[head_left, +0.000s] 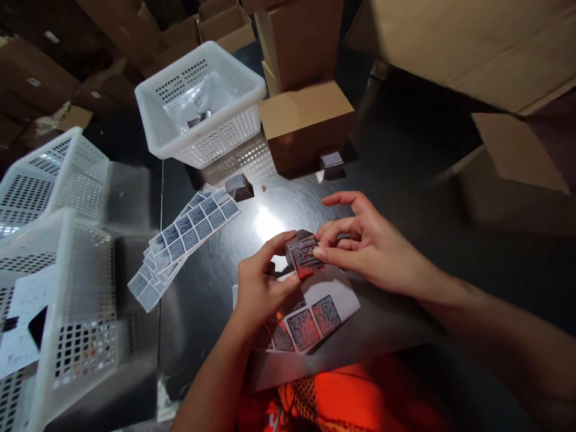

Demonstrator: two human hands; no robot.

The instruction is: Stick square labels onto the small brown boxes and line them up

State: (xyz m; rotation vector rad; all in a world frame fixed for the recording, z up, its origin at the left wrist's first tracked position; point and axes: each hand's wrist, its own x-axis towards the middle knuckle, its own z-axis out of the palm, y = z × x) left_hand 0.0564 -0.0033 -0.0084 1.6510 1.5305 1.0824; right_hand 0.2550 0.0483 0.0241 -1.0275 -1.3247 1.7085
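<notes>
"Where's the small dark box (299, 237) being handled?"
"Use the white perforated basket (225, 135) as your mark: the box is well in front of it, toward the wearer and off to the right."
"How is it gripped?"
"The left hand (258, 279) grasps it, tilted, between thumb and fingers. A printed square label (306, 258) lies on its upturned face."
"And the right hand (364, 249)?"
"Its thumb touches the label's right edge, with the index finger raised. Whether it pinches anything, I cannot tell."
"Underneath?"
"A label sheet (303, 329), farther from the basket, with printed squares along its near edge and a bare patch."
"Anything closer to the basket?"
"Fanned label sheets (193, 228) in front of it, a second box (240, 188) just beside their far end, and a brown carton (310, 132) to its right, with a third box (332, 165) near that."
</notes>
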